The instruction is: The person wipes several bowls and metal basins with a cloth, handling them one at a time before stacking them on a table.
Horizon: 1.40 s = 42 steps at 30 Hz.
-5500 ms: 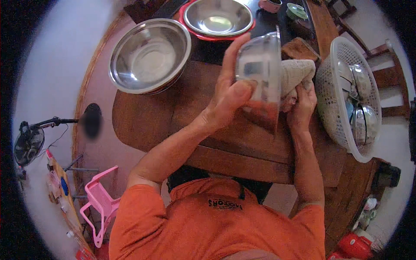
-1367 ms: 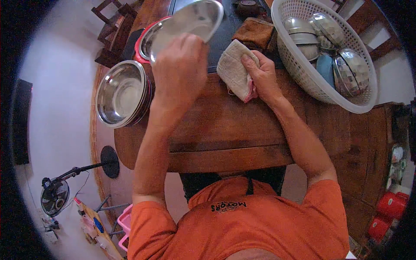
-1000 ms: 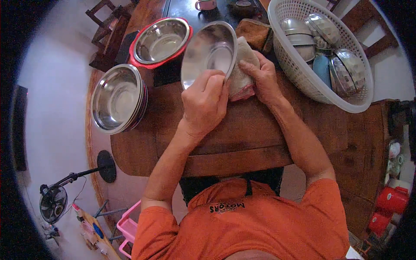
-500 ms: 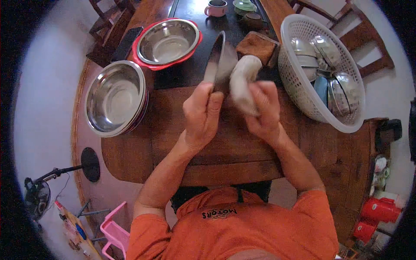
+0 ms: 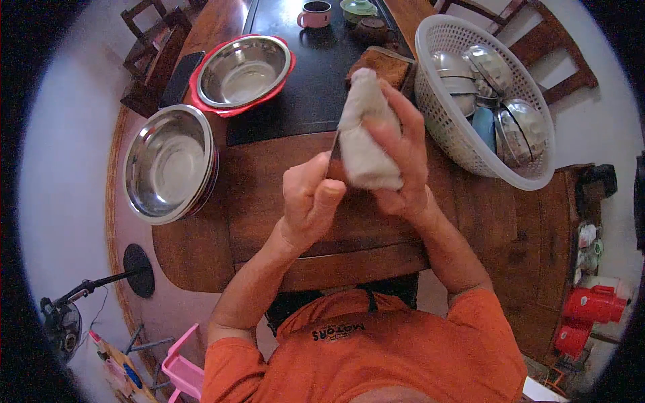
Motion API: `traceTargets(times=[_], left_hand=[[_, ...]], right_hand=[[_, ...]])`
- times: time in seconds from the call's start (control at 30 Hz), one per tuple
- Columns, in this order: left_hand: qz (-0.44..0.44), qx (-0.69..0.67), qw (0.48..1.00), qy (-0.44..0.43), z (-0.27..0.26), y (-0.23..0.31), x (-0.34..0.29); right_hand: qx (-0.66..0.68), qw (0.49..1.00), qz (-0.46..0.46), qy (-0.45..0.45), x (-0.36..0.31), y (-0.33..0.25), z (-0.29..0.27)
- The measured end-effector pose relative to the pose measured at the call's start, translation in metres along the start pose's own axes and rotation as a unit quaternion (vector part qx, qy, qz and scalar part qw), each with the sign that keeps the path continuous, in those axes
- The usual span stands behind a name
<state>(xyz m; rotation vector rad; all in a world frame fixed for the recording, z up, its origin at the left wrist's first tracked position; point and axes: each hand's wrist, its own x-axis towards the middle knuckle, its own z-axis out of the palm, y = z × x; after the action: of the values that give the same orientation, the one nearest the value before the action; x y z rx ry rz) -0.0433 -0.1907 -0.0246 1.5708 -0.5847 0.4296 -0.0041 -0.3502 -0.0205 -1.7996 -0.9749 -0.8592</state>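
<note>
My left hand [image 5: 309,198] is closed on the near rim of a metal bowl [image 5: 334,161], which stands on edge above the table. Only a thin strip of the bowl shows; the rest is behind a white cloth [image 5: 366,151]. My right hand [image 5: 408,144] grips this cloth, thumb and fingers bent round it, and presses it against the bowl's right-hand side. Motion blurs the right fingers a little. The cloth is bunched and its upper end points away from me.
At the left stand a stack of steel bowls [image 5: 169,164] and a red-rimmed basin with a steel bowl [image 5: 243,72]. A white perforated basket [image 5: 430,114] of metal bowls is at the right. Beyond the cloth lie a brown folded cloth [image 5: 386,65] and a pink mug [image 5: 314,15].
The cloth has come up against the bowl and now covers most of it. My right hand has turned and spread over the cloth. The whole view has shifted slightly.
</note>
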Motion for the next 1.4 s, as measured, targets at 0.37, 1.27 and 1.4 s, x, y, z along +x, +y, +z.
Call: traceTargets(times=[0.37, 1.27, 1.4], left_hand=[[0.252, 0.149, 0.954, -0.061, 0.009, 0.000, -0.005], [0.168, 0.388, 0.900, -0.104, 0.014, -0.031, -0.001], [0.167, 0.399, 0.893, -0.126, 0.012, -0.032, -0.002]], right_hand=[[0.405, 0.755, 0.508, 0.092, -0.028, 0.035, 0.001], [0.493, 0.708, 0.494, 0.108, -0.013, 0.019, -0.003], [0.347, 0.786, 0.510, 0.032, -0.016, 0.026, -0.009]])
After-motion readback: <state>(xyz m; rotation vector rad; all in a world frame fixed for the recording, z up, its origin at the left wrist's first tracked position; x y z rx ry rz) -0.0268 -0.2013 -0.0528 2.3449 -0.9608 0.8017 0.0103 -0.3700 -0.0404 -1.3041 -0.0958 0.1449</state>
